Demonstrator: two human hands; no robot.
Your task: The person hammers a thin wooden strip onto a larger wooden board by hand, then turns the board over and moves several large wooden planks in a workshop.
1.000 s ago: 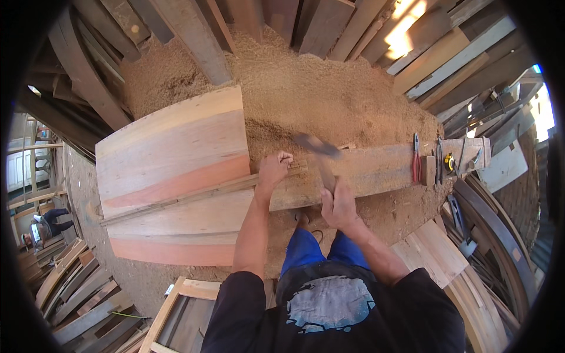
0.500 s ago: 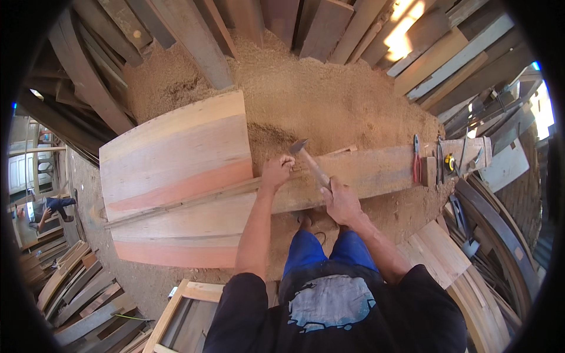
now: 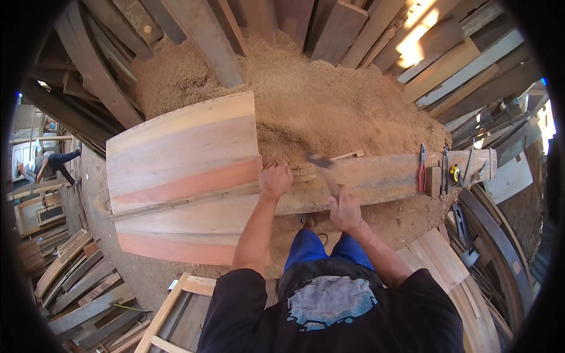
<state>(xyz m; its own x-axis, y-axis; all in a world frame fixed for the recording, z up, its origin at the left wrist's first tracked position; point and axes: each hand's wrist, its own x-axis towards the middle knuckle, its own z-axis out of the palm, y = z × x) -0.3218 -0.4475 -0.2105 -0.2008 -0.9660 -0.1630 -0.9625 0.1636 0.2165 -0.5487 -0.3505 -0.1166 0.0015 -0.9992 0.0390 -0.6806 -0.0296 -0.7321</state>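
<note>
- Head view: sawdust (image 3: 347,112) spreads past the far edges of panel (image 3: 182,144) and plank (image 3: 382,176).
- Narrow strip (image 3: 194,201) crosses the panel.
- Hammer (image 3: 329,182) over the plank, clasped by right hand (image 3: 346,210).
- Left hand (image 3: 275,180), apart, curled at strip; cannot tell what it grips.

Sawdust (image 3: 347,103) covered ground, boards (image 3: 203,44) beyond.
Red-handled pliers (image 3: 422,176) lay left of yellow tape measure (image 3: 454,173); wooden frame (image 3: 163,312) sat lower left; another person (image 3: 54,163) far left.
</note>
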